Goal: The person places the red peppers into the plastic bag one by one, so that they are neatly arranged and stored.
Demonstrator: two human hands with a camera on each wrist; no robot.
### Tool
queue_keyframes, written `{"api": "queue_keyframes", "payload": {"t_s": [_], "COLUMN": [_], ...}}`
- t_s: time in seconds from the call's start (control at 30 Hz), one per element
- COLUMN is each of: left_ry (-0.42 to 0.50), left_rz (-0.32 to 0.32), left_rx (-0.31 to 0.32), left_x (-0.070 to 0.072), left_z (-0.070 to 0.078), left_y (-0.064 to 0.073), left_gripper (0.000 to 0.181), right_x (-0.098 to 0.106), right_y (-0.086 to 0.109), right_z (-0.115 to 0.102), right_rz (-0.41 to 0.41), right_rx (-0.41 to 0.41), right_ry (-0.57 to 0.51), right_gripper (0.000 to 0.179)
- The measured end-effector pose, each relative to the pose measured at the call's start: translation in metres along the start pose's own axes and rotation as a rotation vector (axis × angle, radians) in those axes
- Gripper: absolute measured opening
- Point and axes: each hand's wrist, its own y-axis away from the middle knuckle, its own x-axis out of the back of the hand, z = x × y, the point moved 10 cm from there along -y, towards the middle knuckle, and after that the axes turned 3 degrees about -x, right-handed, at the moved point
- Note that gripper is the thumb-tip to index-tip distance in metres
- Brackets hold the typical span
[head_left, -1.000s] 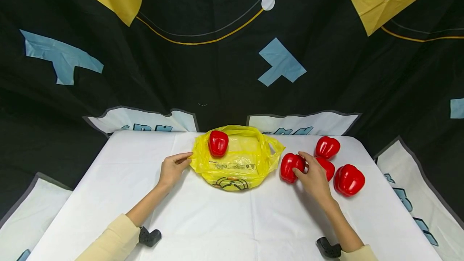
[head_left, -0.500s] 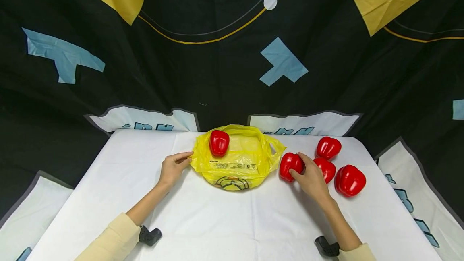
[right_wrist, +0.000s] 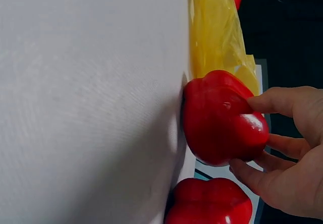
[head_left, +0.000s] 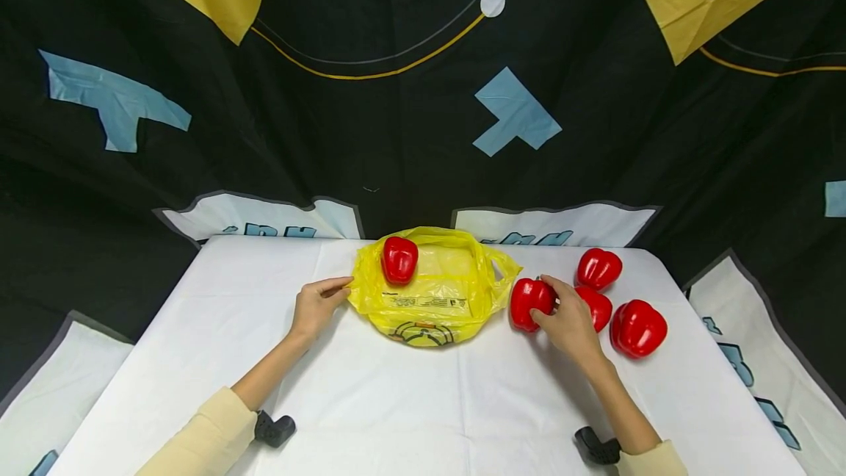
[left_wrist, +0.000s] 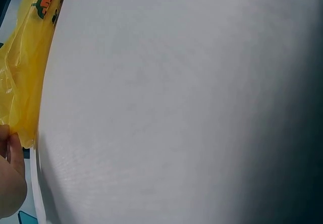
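A yellow plastic bag (head_left: 423, 322) lies on the white table with its mouth spread upward. One red bell pepper (head_left: 399, 261) sits at the left part of its opening. My left hand (head_left: 317, 308) pinches the bag's left edge between thumb and fingers; the left wrist view catches only part of that hand (left_wrist: 11, 176) at the yellow film. Right of the bag, my right hand (head_left: 570, 322) holds another red bell pepper (head_left: 529, 305) by its side. In the right wrist view, thumb and fingers spread around this pepper (right_wrist: 219, 120), which is low over the cloth.
Further right are three more red bell peppers: one at the back (head_left: 598, 269), one partly behind my right hand (head_left: 598, 308), and one nearer the right edge (head_left: 637, 329). A black curtain (head_left: 396, 153) with coloured patches hangs behind the white table (head_left: 396, 417).
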Motion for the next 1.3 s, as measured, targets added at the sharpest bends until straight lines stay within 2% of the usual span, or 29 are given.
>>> {"api": "queue_keyframes", "payload": {"t_s": [0.23,0.43,0.63,0.8,0.97,1.17,1.3], "left_ry": [-0.004,-0.001,-0.004,-0.007,-0.007,-0.006,0.006], "left_rz": [0.009,-0.001,0.0,-0.001,0.004,-0.008,-0.003], "left_rx": [-0.01,0.0,-0.006,0.001,0.004,-0.002,-0.001], "left_x": [0.002,0.001,0.002,0.002,0.004,0.0,-0.001], "left_z": [0.001,0.0,0.0,0.0,0.0,0.0,0.002], "left_y": [-0.001,-0.001,-0.001,0.0,0.001,0.001,0.0], "left_gripper": [0.023,0.023,0.023,0.024,0.024,0.024,0.023], "right_x": [0.001,0.002,0.014,0.027,0.033,0.029,0.016], "right_y": [-0.004,-0.004,-0.003,-0.005,-0.015,-0.031,-0.046], "right_z": [-0.007,-0.009,-0.015,-0.033,-0.059,-0.097,-0.118], "right_rz": [-0.007,-0.009,0.021,0.029,-0.008,-0.032,-0.08], "right_rx": [0.032,0.028,0.051,0.111,0.122,0.156,0.166], "right_ry": [0.008,0.015,0.008,-0.033,-0.112,-0.179,-0.217], "right_gripper": [0.068,0.068,0.068,0.066,0.069,0.069,0.068]}}
